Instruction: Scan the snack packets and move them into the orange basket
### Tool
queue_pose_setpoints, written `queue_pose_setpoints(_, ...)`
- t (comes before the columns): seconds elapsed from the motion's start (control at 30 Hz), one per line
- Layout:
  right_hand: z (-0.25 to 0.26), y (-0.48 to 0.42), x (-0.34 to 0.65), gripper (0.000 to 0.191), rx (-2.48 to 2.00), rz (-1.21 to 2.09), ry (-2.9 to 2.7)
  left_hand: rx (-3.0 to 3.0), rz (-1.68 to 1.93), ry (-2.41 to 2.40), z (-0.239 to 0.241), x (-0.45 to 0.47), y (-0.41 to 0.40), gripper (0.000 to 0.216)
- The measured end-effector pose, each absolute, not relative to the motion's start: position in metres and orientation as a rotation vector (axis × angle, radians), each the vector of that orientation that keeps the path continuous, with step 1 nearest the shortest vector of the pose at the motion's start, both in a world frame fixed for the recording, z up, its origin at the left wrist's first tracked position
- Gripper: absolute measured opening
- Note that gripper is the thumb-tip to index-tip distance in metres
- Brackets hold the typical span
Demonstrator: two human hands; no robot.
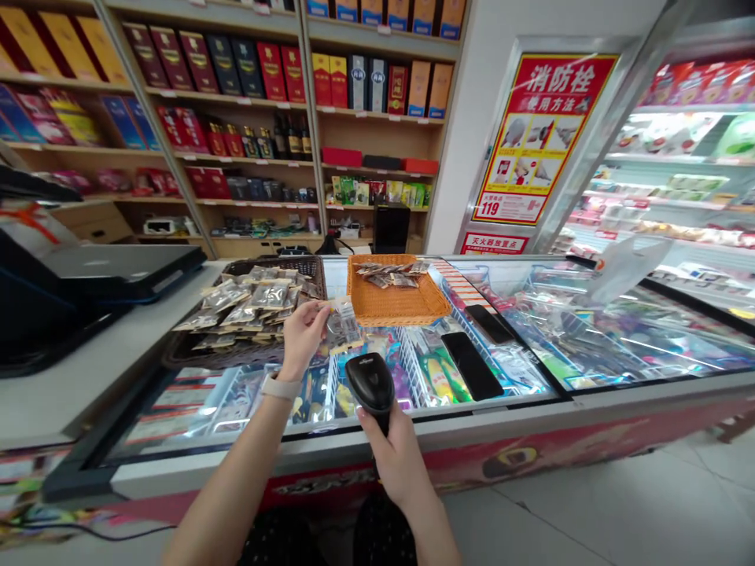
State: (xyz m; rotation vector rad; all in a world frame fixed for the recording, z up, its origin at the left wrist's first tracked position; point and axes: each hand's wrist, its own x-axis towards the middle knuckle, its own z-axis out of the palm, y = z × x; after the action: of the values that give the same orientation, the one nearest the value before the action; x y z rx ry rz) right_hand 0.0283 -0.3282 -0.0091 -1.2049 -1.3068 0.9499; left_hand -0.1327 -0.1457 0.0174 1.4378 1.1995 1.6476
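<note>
My left hand [304, 336] pinches a small clear plastic packet [344, 324] by its upper left edge, above the freezer's glass top. In my right hand [394, 452] is a black barcode scanner [370, 379], gripped by its handle with its head toward the packet. A dark brown basket [315, 271] at the left is heaped with similar packets [259, 297]. Behind the held packet stands an orange-brown basket [398, 305], with several packets [392, 273] lying along its far side.
Two dark phones [472, 365] [489, 323] lie on the glass at the right. The chest freezer [507, 424] stretches across in front of me. A scale-like device [118, 271] sits on the left counter [35, 393]. Stocked shelves [236, 94] stand behind.
</note>
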Motion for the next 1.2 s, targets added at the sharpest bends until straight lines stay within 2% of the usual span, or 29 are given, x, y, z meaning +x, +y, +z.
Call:
queue_pose_setpoints(0.2,-0.016,-0.338,0.017,0.043,-1.255,0.945,-1.327,1.430,1.882,1.337,-0.013,-0.137,-0.166,0.037)
queue_pose_setpoints(0.37,-0.016,-0.347,0.016,0.040,-1.297,0.913,-1.347,1.423,1.925,1.402,-0.022,-0.139,-0.169,0.039)
queue_pose_setpoints(0.73,0.000,-0.352,0.015,0.043,-1.334,1.019,-1.413,1.457,1.912,1.357,-0.024,-0.139,-0.173,0.036)
queue_pose_setpoints(1.0,-0.005,-0.352,0.014,0.042,-1.330,0.956,-1.380,1.449,1.912,1.359,-0.025,-0.139,-0.172,0.035)
queue_pose_setpoints(1.2,-0.008,-0.343,0.008,0.046,-1.240,0.960,-1.315,1.313,2.131,1.305,-0.006,-0.149,-0.170,0.034)
